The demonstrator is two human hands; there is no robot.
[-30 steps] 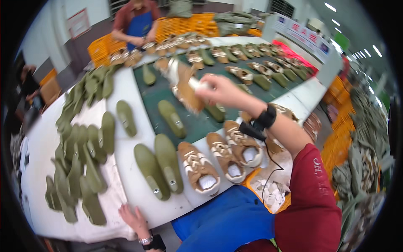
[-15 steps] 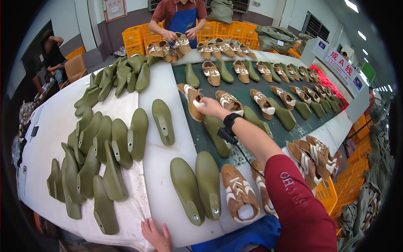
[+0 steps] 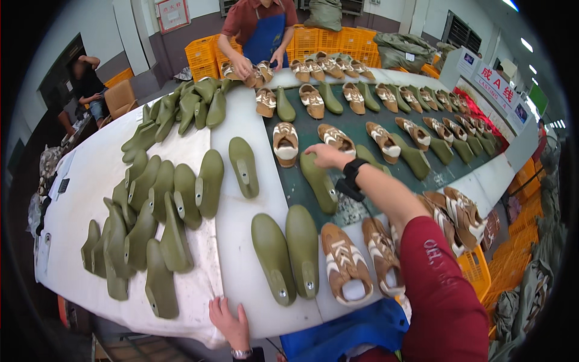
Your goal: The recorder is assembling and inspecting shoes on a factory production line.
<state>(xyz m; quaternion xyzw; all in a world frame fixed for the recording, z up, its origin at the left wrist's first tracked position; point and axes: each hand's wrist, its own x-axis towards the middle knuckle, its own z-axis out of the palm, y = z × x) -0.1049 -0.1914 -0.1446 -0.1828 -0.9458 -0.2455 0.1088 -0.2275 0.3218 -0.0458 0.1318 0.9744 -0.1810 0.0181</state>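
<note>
My right hand (image 3: 329, 156) reaches over the green work surface, its fingers stretched across the upper end of a green shoe last (image 3: 319, 186). The fingertips seem to touch the last without gripping it. Just left of them, a brown sneaker with white stripes (image 3: 285, 143) lies apart from the hand. Another such sneaker (image 3: 336, 139) is just beyond my hand. My left hand (image 3: 230, 324) rests with spread fingers at the table's near edge, on the white cover. Two green lasts (image 3: 273, 256) (image 3: 301, 250) lie side by side between my arms, beside a brown sneaker (image 3: 345, 262).
Many green lasts (image 3: 175, 232) cover the white tabletop (image 3: 78, 199) at left. Rows of sneakers and lasts run along the green belt (image 3: 362, 196) to the right. Across the table a co-worker in a blue apron (image 3: 263, 39) handles sneakers. Orange crates (image 3: 476, 271) stand at right.
My right hand has let go of the brown sneaker, now lying on the green surface, and has moved right to the last. The view has shifted slightly; my left hand stays at the edge.
</note>
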